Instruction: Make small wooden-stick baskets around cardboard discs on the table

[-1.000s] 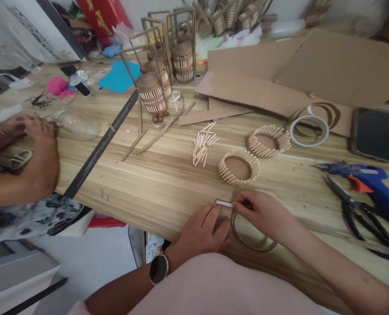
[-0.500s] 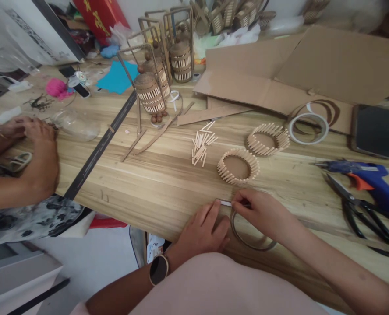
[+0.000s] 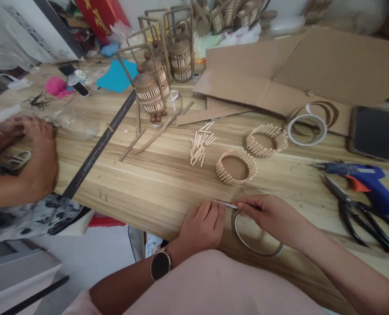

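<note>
A thin, pale-faced strip (image 3: pixel 228 204) runs between my two hands near the table's front edge. From it a narrow ring (image 3: pixel 258 252) curves round below my right hand; whether they are one piece I cannot tell, as my fingers hide the join. My left hand (image 3: pixel 205 225), fingers bent and close together, presses the strip's left end at the tabletop. Thumb and fingers of my right hand (image 3: pixel 273 216) pinch its other end by the ring. Just beyond lie two rings edged with short sticks, a nearer one (image 3: pixel 218 168) and a farther one (image 3: pixel 281 139), and a pile of loose sticks (image 3: pixel 199 146).
On the right are a blue glue gun (image 3: pixel 372 170), black-handled scissors (image 3: pixel 348 205), a tape roll (image 3: pixel 290 131) and a phone (image 3: pixel 372 133). Cardboard sheets (image 3: pixel 247 65) and small lidded baskets (image 3: pixel 148 92) stand behind. A co-worker's hands (image 3: pixel 38 131) work at the left, beyond a black ruler (image 3: pixel 97 153).
My right hand has shifted slightly right, and the ring has moved with it. The strip has turned more edge-on. My left hand's fingers have drawn closer together.
</note>
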`<state>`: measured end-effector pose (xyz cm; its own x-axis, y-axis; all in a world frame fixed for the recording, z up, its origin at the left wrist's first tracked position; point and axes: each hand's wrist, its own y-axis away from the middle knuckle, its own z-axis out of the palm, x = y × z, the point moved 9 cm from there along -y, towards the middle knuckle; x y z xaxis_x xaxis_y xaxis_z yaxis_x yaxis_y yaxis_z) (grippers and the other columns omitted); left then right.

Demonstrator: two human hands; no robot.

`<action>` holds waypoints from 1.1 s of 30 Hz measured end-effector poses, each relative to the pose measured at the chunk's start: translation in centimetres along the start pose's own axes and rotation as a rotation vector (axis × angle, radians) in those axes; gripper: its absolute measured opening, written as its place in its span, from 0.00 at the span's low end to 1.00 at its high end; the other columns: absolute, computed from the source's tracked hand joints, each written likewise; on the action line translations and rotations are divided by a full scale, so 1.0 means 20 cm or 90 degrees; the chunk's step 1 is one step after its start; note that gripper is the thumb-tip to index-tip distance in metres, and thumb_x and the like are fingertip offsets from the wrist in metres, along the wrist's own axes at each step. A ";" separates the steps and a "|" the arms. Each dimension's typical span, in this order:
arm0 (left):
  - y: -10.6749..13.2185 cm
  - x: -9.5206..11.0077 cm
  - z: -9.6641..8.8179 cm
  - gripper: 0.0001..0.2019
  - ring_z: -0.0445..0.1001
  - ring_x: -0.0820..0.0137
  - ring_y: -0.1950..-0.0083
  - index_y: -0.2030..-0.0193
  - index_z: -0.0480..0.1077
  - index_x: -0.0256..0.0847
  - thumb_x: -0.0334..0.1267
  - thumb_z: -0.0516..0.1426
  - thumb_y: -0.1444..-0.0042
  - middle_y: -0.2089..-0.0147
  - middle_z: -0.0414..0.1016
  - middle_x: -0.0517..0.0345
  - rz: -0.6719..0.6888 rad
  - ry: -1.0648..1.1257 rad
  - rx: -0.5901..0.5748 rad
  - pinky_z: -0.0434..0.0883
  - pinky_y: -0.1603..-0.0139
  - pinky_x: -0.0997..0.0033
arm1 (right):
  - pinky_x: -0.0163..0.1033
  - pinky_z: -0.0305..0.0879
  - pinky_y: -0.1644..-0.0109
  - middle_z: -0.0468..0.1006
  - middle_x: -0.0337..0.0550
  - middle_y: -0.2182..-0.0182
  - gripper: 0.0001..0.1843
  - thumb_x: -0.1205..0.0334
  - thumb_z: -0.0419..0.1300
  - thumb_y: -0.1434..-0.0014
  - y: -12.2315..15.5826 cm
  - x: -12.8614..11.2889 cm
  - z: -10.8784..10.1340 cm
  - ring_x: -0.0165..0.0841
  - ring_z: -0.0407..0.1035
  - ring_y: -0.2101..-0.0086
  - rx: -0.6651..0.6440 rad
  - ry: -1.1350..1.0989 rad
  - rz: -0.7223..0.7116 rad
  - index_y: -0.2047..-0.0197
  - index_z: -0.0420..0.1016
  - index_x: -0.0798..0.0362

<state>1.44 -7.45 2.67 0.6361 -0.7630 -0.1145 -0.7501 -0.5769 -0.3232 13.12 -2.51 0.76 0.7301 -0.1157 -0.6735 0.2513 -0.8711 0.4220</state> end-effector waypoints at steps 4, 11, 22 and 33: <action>-0.02 0.00 -0.02 0.16 0.76 0.66 0.55 0.45 0.71 0.28 0.28 0.49 0.34 0.54 0.80 0.44 0.009 -0.032 0.004 0.73 0.57 0.68 | 0.40 0.66 0.66 0.80 0.41 0.74 0.19 0.54 0.50 0.39 0.02 0.01 0.02 0.37 0.72 0.71 -0.020 -0.051 -0.012 0.71 0.79 0.49; -0.03 0.00 -0.02 0.15 0.76 0.66 0.55 0.46 0.72 0.29 0.28 0.49 0.34 0.56 0.81 0.45 0.005 -0.050 0.007 0.72 0.57 0.67 | 0.43 0.69 0.60 0.84 0.43 0.65 0.24 0.51 0.47 0.40 0.05 0.00 0.05 0.39 0.75 0.68 -0.067 -0.119 0.007 0.57 0.82 0.49; -0.05 0.01 -0.07 0.14 0.76 0.67 0.59 0.50 0.75 0.30 0.27 0.50 0.36 0.57 0.82 0.46 -0.009 -0.054 0.054 0.72 0.58 0.68 | 0.46 0.70 0.54 0.84 0.48 0.66 0.24 0.46 0.47 0.39 0.12 0.03 0.01 0.44 0.77 0.60 -0.037 -0.079 0.035 0.61 0.80 0.50; -0.05 0.02 -0.08 0.11 0.76 0.66 0.60 0.52 0.75 0.29 0.27 0.54 0.37 0.59 0.81 0.45 0.003 -0.068 0.093 0.73 0.59 0.67 | 0.38 0.56 0.72 0.65 0.38 0.81 0.24 0.40 0.45 0.41 0.21 0.19 -0.05 0.34 0.62 0.76 -0.008 0.035 0.097 0.78 0.62 0.48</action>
<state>2.16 -7.62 4.36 0.6541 -0.7259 -0.2128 -0.7238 -0.5188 -0.4549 17.65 -6.09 0.55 0.7935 -0.2195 -0.5676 0.1429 -0.8394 0.5243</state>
